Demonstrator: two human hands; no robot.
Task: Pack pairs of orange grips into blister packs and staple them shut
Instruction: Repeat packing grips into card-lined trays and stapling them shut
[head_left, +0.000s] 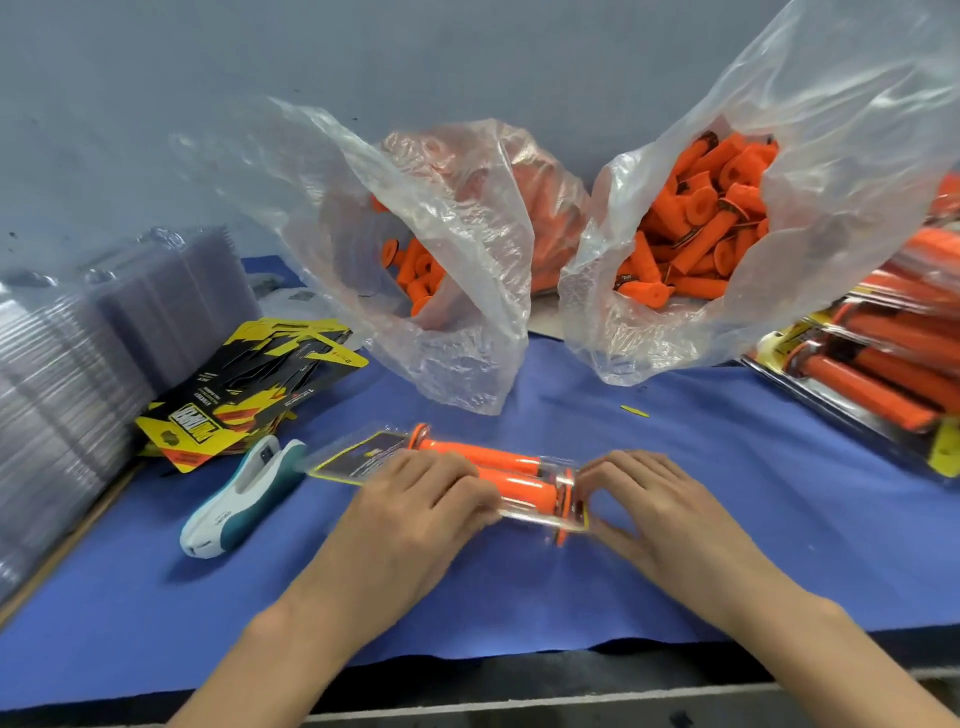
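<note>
Two tubular orange grips (488, 457), glossy clear blister pack (363, 457)

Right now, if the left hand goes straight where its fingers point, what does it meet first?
The orange grips inside the blister pack, which the left hand holds; its fingers seem nearly on them.

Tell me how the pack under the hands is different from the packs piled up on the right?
The pack under the hands lies alone on the blue cloth; the piled packs lie stacked. The left hand and right hand hold the first; nothing touches the piled packs. Both hold orange grips.
</note>
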